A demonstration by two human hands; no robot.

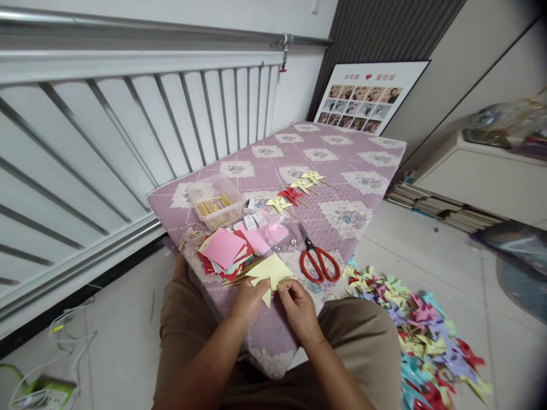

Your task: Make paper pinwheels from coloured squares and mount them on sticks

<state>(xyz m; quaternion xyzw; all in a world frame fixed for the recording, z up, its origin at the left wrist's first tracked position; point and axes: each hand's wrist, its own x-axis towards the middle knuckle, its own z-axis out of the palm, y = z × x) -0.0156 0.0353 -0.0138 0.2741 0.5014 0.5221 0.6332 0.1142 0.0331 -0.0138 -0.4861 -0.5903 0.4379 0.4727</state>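
Observation:
A pale yellow paper square (271,267), cut in from its corners, is held between both hands over the near edge of the table. My left hand (252,296) pinches it near the middle with the thumb on top. At its right side, the fingers of my right hand (296,302) are closed on a flap of it. Just beyond lie scissors with red handles (318,262), a stack of coloured paper squares (224,250) and some thin wooden sticks (241,274). Finished paper pinwheels (290,195) in yellow and red lie in a row farther back.
A clear plastic box (216,202) holds short sticks. A transparent bag of small pins (284,234) lies near pink paper. Many pinwheels (423,330) are heaped on the floor at right. A radiator (171,119) borders the table (350,216); a photo board (363,97) leans behind.

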